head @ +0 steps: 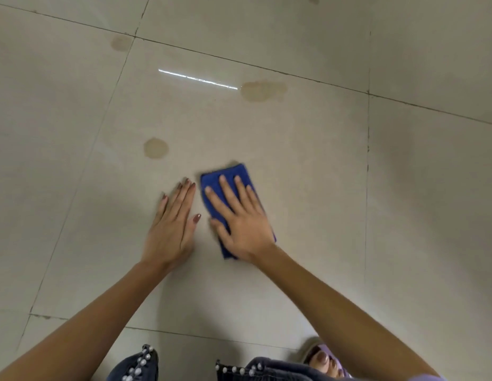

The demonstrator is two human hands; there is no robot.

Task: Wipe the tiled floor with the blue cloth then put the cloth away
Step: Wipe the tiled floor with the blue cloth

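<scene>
A folded blue cloth (230, 174) lies flat on the pale tiled floor (308, 166). My right hand (239, 218) presses down on it, palm flat and fingers spread, covering most of the cloth. My left hand (174, 221) rests flat on the bare tile just left of the cloth, fingers together, holding nothing. Brownish stains mark the floor: a round stain (156, 148) ahead of my left hand, a larger stain (262, 91) farther ahead to the right, and a faint stain (121, 42) at the far left by a grout line.
Dark grout lines (368, 160) cross the floor. My knees in beaded denim (141, 364) and a foot in a lilac sandal (323, 358) sit at the bottom edge. A bright light reflection (198, 78) streaks the tile ahead.
</scene>
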